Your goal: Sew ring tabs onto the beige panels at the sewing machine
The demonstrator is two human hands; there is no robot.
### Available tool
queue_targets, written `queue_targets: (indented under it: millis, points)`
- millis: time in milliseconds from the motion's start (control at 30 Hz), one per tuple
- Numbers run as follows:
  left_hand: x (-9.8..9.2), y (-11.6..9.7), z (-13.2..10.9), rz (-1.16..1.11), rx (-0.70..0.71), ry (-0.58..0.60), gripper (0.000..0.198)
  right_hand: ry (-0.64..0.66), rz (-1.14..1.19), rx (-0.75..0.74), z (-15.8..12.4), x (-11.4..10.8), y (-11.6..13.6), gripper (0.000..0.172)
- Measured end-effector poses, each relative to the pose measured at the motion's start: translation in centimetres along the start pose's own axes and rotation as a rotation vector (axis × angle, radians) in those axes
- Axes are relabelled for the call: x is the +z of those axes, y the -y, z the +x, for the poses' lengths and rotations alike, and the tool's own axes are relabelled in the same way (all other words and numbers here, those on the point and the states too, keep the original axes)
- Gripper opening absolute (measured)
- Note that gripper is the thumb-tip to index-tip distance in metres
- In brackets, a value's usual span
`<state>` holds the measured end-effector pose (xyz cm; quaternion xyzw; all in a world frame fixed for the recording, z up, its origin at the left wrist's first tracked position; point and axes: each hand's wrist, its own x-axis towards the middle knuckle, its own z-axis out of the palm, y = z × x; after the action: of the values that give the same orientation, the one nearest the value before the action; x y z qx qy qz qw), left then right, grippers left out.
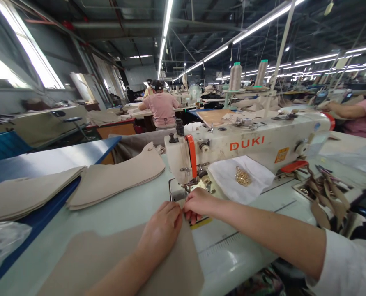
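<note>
two hands are steadying a beige panel [109,263] before a sewing machine [247,144] at one o'clock: left hand [161,232] pressing open-palmed, right hand [198,203] pinching its edge.

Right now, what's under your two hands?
A flat tan fabric piece lies under the left hand and touches the right hand, on the pale green table by the sewing machine. The hands cover its top corner, so that part is hidden.

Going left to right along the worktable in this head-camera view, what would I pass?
Clear plastic bag → first beige panel stack → second beige panel stack → left hand → right hand → white cloth with gold rings → heap of beige straps.
</note>
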<state>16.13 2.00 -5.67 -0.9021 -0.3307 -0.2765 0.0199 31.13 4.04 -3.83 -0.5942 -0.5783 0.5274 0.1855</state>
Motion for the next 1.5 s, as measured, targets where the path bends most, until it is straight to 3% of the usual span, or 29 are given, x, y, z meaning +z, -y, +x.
queue_targets:
  millis: [133, 300, 400, 500, 600, 833, 1000, 1500]
  points:
    - [0.0, 0.0, 0.2, 0.001, -0.033, 0.036, 0.021, -0.043, -0.149, -0.076, -0.2, -0.2, -0.1, 0.019]
    - [0.1, 0.3, 0.2, 0.000, -0.073, 0.073, 0.018, -0.237, -0.389, -0.282, -2.8, -1.1, -1.5, 0.017]
    - [0.2, 0.4, 0.2, -0.020, -0.066, 0.072, 0.017, -0.219, -0.604, -0.502, -5.3, -1.6, -3.2, 0.014]
    - [0.1, 0.5, 0.2, -0.041, -0.059, 0.063, 0.018, -0.166, -1.036, -0.866, -6.9, -1.7, -4.6, 0.014]
    - [0.1, 0.6, 0.2, -0.051, -0.054, 0.052, 0.019, -0.205, -1.195, -1.014, -6.9, -1.2, -5.1, 0.015]
    - [0.6, 0.9, -0.2, -0.052, -0.035, 0.040, 0.019, -0.379, -1.103, -1.080, -4.6, 0.4, -4.8, 0.012]
    - [0.8, 1.0, -0.4, -0.053, 0.012, -0.013, 0.017, -0.235, -1.079, -1.095, -4.0, 0.6, -5.1, 0.008]
    - [1.0, 1.1, -0.2, -0.046, 0.046, -0.026, 0.022, -0.223, -1.029, -1.073, -4.1, 0.6, -5.3, 0.012]
